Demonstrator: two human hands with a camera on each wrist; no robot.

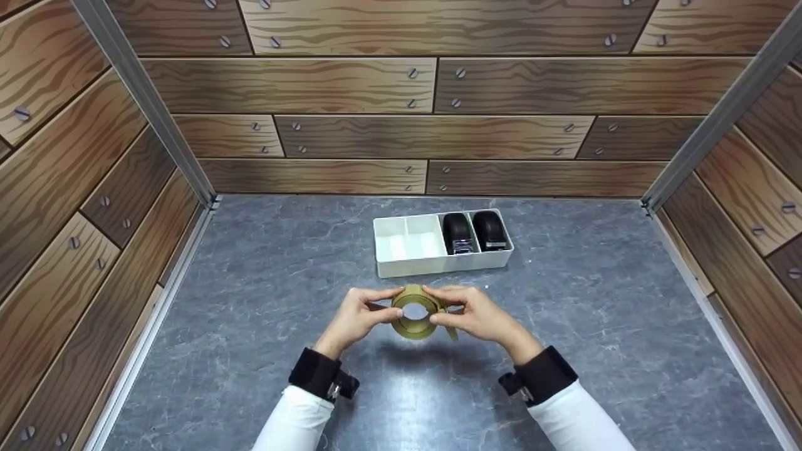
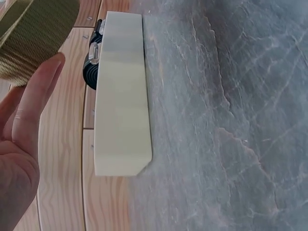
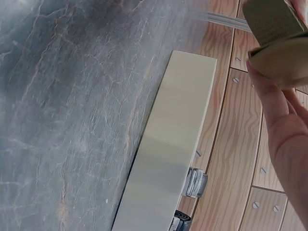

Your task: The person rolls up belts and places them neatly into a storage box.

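An olive webbing belt (image 1: 413, 330), rolled into a ring with an open middle, is held up between both hands in front of the white box. My left hand (image 1: 351, 318) pinches its left side between thumb and fingers. On the other side my right hand (image 1: 482, 314) grips the roll, thumb at the lower edge and fingers above. A loose end of the belt hangs below the right hand. In the left wrist view the ribbed weave of the belt (image 2: 41, 43) shows at the fingertips; the right wrist view has a flap of belt (image 3: 284, 60) standing off the roll.
A white divided box (image 1: 410, 269) stands on the grey marbled table (image 1: 282, 263) just beyond the hands. Two black rolled belts (image 1: 457, 230) with metal buckles fill its right compartments; the left ones are bare. Wood-patterned walls (image 1: 357, 175) enclose the back and sides.
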